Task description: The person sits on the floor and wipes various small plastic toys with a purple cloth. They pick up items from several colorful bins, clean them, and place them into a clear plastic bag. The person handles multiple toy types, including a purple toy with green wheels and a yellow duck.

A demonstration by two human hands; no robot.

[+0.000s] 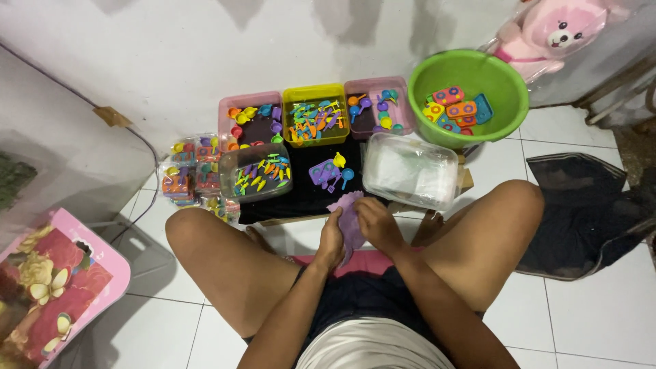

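Seated on the white tiled floor (588, 301) with knees spread, the person holds a purple cloth-like piece (348, 217) between both hands just in front of the lap. The left hand (332, 240) has its grip closed on the piece's left edge, and the right hand (378, 224) has its grip closed on the right side, fingers curled over it. Just beyond the hands lies a black mat (307, 195) carrying a small purple tray (322, 171) with a yellow scoop and a blue scoop. To its left stands a clear tub (255, 173) of small colourful pieces, to its right an upturned clear container (410, 171). Behind these sit a pink bin (250, 121), a yellow bin (315, 114) and another pink bin (377, 106), all with small bright toy parts. A green basin (469, 97) holding coloured moulds stands at the far right, and a pink plush bear (555, 31) leans behind it.
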